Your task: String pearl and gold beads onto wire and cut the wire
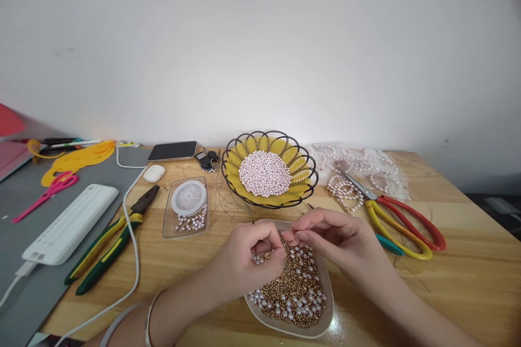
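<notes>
Pinching a tiny strand (293, 242), its direction indistinct, the right hand (345, 238) hovers above the tray (329, 312), whose long axis points away; the curled left hand (250, 257) hides one edge, its grip unclear.

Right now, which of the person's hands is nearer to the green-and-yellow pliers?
The left hand. It is over the left side of the bead dish, to the right of the pliers; the right hand is farther off, at the dish's far right side.

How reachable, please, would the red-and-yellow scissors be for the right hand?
Probably yes: the scissors lie just beside the right hand, and nothing visible covers their handles.
</notes>
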Demonstrator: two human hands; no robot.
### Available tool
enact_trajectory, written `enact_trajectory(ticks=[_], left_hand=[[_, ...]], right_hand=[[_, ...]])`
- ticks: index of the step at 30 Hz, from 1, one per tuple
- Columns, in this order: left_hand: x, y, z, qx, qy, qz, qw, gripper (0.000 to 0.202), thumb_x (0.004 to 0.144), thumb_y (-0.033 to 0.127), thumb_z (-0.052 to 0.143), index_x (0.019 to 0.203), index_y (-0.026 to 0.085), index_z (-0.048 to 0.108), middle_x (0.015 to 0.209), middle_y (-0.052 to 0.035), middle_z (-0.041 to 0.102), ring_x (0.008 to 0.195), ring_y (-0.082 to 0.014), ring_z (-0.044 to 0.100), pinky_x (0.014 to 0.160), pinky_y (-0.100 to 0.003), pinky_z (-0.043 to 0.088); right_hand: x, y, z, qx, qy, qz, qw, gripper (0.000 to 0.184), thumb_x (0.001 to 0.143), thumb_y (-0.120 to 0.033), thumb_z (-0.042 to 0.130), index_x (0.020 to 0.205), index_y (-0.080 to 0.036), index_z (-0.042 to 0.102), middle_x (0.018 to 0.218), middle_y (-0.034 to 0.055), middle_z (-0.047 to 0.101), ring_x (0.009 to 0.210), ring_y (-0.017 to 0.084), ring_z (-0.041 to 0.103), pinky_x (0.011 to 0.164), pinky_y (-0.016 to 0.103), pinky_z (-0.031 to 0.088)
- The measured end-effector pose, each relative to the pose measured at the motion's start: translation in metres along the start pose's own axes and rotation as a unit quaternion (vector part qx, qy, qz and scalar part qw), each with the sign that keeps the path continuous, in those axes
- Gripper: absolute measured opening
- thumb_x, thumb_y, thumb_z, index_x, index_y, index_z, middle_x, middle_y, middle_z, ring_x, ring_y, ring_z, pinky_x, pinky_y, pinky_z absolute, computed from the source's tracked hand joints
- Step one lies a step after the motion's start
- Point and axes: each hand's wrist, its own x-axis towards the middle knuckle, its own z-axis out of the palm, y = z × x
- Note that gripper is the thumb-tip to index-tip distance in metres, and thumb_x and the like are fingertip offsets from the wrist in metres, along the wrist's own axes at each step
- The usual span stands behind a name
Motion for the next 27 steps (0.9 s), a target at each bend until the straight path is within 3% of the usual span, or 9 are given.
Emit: enact_trajectory(ticks=[9, 21, 27], left_hand=[[-0.0017, -0.0032, 0.0013, -0.005, -0.005, -0.009, 1.000, 0.015, 0.080, 0.015, 0.058, 0.069, 0.020, 0.049, 0.057, 0.0090, 0.033, 0.051, -0.0082, 0.029, 0.050, -0.022, 0.022], [-0.0025, -0.0041, 0.0012, -0.018, -0.022, -0.016, 0.999, 0.014, 0.081, 0.015, 0.058, 0.071, 0.019, 0.049, 0.061, 0.0074, 0.038, 0.052, -0.0080, 0.030, 0.050, -0.022, 0.022], [-0.0021, -0.0032, 0.0013, -0.014, -0.024, -0.022, 0.999, 0.013, 0.080, 0.017, 0.058, 0.070, 0.019, 0.048, 0.063, 0.0061, 0.041, 0.053, -0.0082, 0.031, 0.050, -0.022, 0.023]], right_hand=[[0.0000, 0.0004, 0.0011, -0.055, 0.001, -0.025, 0.998, 0.013, 0.082, -0.033, 0.083, 0.080, -0.021, 0.080, 0.075, 0.0066, 0.081, 0.069, 0.020, 0.079, 0.063, 0.027, 0.067], [-0.0010, 0.0013, 0.0022, -0.053, 0.006, -0.026, 0.998, 0.013, 0.082, -0.034, 0.082, 0.080, -0.022, 0.080, 0.076, 0.0063, 0.081, 0.069, 0.020, 0.078, 0.063, 0.027, 0.067], [-0.0007, -0.0010, 0.0044, -0.057, 0.012, -0.052, 0.997, 0.005, 0.081, -0.027, 0.082, 0.078, -0.022, 0.080, 0.075, 0.0056, 0.082, 0.067, 0.019, 0.078, 0.062, 0.025, 0.067]])
